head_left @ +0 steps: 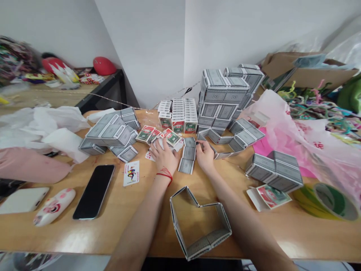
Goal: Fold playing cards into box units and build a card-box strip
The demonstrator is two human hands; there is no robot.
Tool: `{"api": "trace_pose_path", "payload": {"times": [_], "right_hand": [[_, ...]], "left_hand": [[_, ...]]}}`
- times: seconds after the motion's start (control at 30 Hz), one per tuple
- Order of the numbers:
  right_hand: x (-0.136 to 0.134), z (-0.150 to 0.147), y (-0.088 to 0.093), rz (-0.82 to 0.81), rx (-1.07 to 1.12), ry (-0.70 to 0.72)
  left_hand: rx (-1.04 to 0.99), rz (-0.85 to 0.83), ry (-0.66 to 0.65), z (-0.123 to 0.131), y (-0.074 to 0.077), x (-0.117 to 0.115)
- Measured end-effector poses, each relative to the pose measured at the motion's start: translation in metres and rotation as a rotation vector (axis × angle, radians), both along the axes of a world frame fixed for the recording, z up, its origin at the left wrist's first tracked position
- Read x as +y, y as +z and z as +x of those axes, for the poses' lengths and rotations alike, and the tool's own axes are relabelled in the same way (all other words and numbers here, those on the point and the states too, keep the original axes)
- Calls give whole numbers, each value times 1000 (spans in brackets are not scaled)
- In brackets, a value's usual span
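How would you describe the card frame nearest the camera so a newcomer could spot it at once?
On the wooden table, look at the near edge, between the person's forearms, nearer than the left hand and right hand. There stands a hollow frame of grey-backed cards set on edge. Unlike the solid card blocks beyond, it is an empty heart outline.
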State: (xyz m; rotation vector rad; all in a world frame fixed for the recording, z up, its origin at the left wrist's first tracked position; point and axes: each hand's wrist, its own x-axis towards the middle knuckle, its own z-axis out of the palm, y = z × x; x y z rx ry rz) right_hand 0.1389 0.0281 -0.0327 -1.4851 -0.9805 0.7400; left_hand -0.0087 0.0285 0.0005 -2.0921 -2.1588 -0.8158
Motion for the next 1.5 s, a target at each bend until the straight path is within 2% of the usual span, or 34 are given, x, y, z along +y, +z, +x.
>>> {"api": "trace_pose_path", "payload": {"times": [0.07,0.17,0.7,0.8,0.87,0.97,1.2,1.33,1.5], "right_hand": [[0,-1,1,16,-20,7],[-1,-2,1,32,-36,31],[-1,-1,-3,-3,-80,94],[-2,-1,-4,-9,-78,101],[-2,-1,-4,-10,-69,111],[-3,0,-4,-4,-66,120],[-4,0,-5,11,-77,130],[-5,0,-4,14,-101,143],[-6,0,-2,22,-133,152]], "left_hand": [[69,-133,108,6,-4,-4],[128,-241,121,9,-8,-4],[293,-202,-138,-3,3,3],[231,-212,-182,-6,5,5],[150,-201,-160,-9,6,6],[43,-104,-99,-12,5,7],[-302,283,-93,-24,4,14],[-433,341,-54,-28,7,15],[-497,443,9,-26,8,13]]}}
